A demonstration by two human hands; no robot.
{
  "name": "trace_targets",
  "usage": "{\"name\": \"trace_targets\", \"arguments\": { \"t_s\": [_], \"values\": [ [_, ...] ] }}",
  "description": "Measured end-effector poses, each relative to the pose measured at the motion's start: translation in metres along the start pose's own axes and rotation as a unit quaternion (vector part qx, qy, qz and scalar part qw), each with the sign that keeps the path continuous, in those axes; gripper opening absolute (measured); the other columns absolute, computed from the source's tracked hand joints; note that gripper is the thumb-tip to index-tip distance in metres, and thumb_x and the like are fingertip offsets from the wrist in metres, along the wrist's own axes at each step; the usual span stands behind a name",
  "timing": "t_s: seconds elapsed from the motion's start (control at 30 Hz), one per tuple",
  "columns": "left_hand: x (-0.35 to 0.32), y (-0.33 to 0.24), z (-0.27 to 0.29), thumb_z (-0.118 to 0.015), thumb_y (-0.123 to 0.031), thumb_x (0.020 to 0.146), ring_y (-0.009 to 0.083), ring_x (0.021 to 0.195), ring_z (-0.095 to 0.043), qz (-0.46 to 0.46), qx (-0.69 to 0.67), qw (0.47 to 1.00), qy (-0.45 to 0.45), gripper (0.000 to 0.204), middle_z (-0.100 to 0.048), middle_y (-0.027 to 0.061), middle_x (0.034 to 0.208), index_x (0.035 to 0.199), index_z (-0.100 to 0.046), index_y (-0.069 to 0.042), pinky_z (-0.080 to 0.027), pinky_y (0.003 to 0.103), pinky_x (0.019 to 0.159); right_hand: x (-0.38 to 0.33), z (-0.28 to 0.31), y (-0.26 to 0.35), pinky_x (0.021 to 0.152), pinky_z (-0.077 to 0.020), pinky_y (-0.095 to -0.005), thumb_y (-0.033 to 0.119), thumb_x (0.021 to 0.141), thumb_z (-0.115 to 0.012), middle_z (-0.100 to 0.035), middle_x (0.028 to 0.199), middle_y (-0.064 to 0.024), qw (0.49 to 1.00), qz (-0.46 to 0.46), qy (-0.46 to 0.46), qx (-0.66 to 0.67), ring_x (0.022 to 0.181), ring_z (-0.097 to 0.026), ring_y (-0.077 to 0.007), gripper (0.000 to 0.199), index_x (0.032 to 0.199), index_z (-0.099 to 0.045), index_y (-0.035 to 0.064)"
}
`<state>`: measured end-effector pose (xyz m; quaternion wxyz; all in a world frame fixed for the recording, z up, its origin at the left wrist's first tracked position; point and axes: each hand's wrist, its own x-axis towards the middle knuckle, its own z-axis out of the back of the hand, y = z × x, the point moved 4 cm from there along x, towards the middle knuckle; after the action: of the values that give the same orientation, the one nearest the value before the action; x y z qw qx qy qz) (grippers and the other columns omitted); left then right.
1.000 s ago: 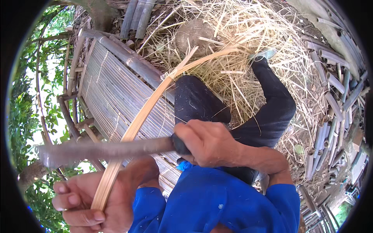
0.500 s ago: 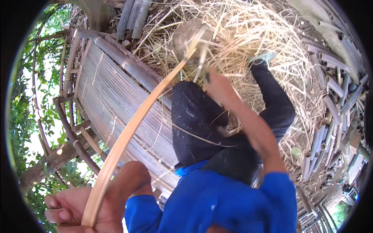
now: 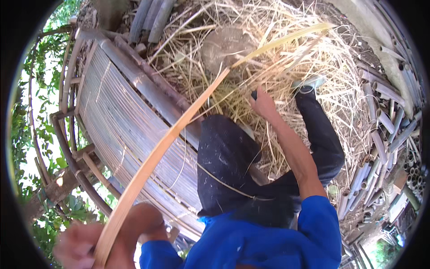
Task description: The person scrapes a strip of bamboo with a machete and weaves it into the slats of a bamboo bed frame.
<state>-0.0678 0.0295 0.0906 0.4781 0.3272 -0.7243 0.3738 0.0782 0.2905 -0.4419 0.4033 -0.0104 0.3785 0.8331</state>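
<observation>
Locate the pale strip (image 3: 172, 134) above the slatted surface (image 3: 112, 103): slanting over the near part and right edge of the surface, far end well to the right of the surface, over loose shavings (image 3: 333, 76).

Note the left hand (image 3: 80, 244) just off the near left of the surface, holding the lower end of the strip; too blurred for telling single fingers apart. Note the right hand (image 3: 265, 105) to the right of the surface, over the shavings, in a narrow grip around a dark handle (image 3: 254, 94). Cannot tell any blade, or contact with the strip, from this view.

For sound working of the strip, as a judgement: anchor the lower end firmly and without twist in the left hand. Hold the length taut in a smooth curve, avoiding a kink at the junction with the yellower far portion (image 3: 277, 42), right of the surface. Apply light, even force through the handle, along the grain. Direct each stroke away from the dark trouser leg (image 3: 224, 148), just right of the surface. Lift off the thin fibre (image 3: 224, 184) lying across the trouser leg, as a likely snag.
</observation>
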Motion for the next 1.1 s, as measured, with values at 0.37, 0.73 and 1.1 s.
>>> {"name": "trace_targets", "arguments": {
  "t_s": [0.37,0.73,1.1],
  "values": [
    [-0.049,0.046,0.024,-0.053,-0.057,0.095,0.0042,0.041,-0.034,0.132,0.035,0.99,-0.027,0.048,-0.036,-0.0073,0.054,0.065,-0.043,-0.021,-0.028,0.017,0.038,-0.076,0.085,0.162,0.057,-0.0573,-0.0435,0.024,0.093,-0.07,-0.068,0.077,-0.0209,0.983,0.158,-0.002,0.093,0.065,-0.071,-0.0354,0.034,0.111,-0.053,0.0009],
    [-0.055,0.047,0.001,-0.027,-0.059,0.107,0.0117,0.046,-0.053,0.113,-0.001,0.988,0.103,0.06,-0.05,0.0023,0.067,0.088,-0.054,-0.009,-0.043,0.026,0.031,-0.032,0.044,0.125,0.057,-0.0568,-0.0477,0.031,0.096,-0.067,-0.067,0.075,-0.0208,0.986,0.151,-0.039,0.06,0.067,-0.071,-0.0388,0.037,0.111,-0.051,0.0024],
    [-0.027,0.05,0.049,-0.041,-0.043,0.104,0.0065,0.038,-0.04,0.073,-0.074,0.994,0.031,0.04,-0.041,-0.0044,0.057,0.077,-0.048,-0.014,-0.032,0.018,0.031,0.037,0.008,0.022,0.069,-0.0554,-0.0521,0.034,0.096,-0.063,-0.067,0.078,-0.0272,0.999,-0.005,0.027,0.024,0.075,-0.07,-0.0435,0.036,0.108,-0.052,0.001]
  ]
}}
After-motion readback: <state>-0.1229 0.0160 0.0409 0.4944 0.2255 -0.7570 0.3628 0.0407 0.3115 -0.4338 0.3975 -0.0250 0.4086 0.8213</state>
